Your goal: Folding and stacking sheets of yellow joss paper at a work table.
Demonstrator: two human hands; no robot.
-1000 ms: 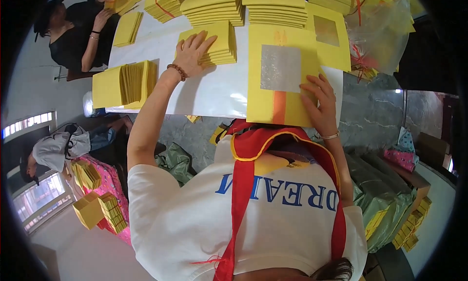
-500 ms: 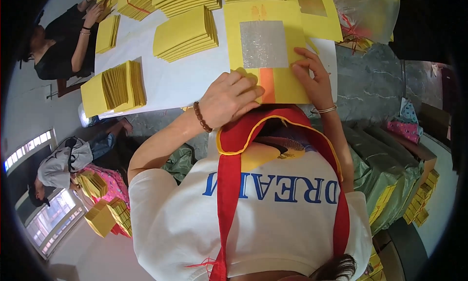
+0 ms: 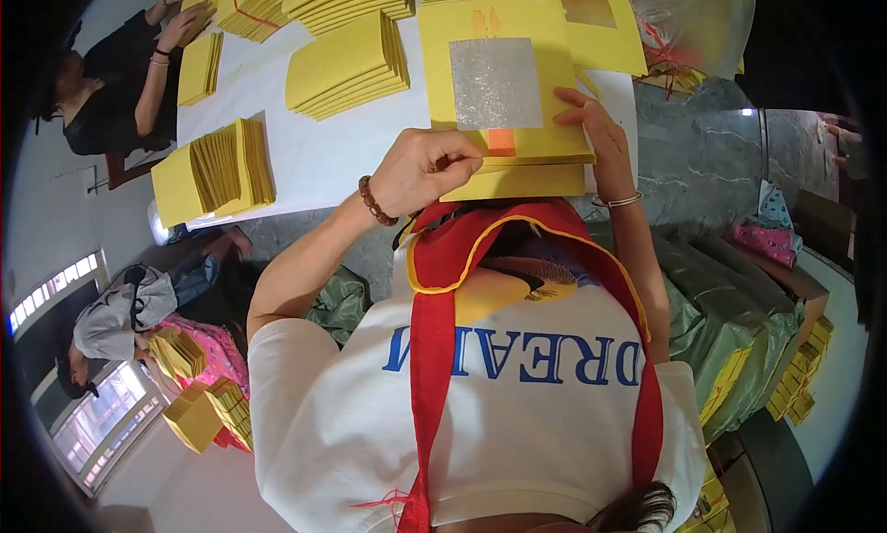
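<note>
A yellow paper sheet (image 3: pixel 499 16) with a silver foil square (image 3: pixel 494 82) and an orange strip (image 3: pixel 501 142) lies on the white table in front of me. Its near edge is raised and bent upward across the strip, with more yellow paper (image 3: pixel 517 182) showing beneath. Thumb and fingers of my left hand (image 3: pixel 420 171) pinch this edge near its left end. My right hand (image 3: pixel 605 145) rests along the sheet's right side, fingers stretched out and touching it. Another yellow sheet with a foil square (image 3: pixel 587 2) lies partly beneath, farther right.
Fanned yellow paper stacks (image 3: pixel 346 66) and a standing yellow bundle (image 3: pixel 212 168) occupy the white table (image 3: pixel 305 154). A clear plastic bag (image 3: pixel 698 20) with red strings sits at the far right. Two other people are at the left, one handling yellow papers. Green-wrapped bundles (image 3: pixel 730 321) stand at lower right.
The sheet's near edge has come up and bent away from me, covering part of the orange strip. My left hand went from lying on the sheet to pinching that edge.
</note>
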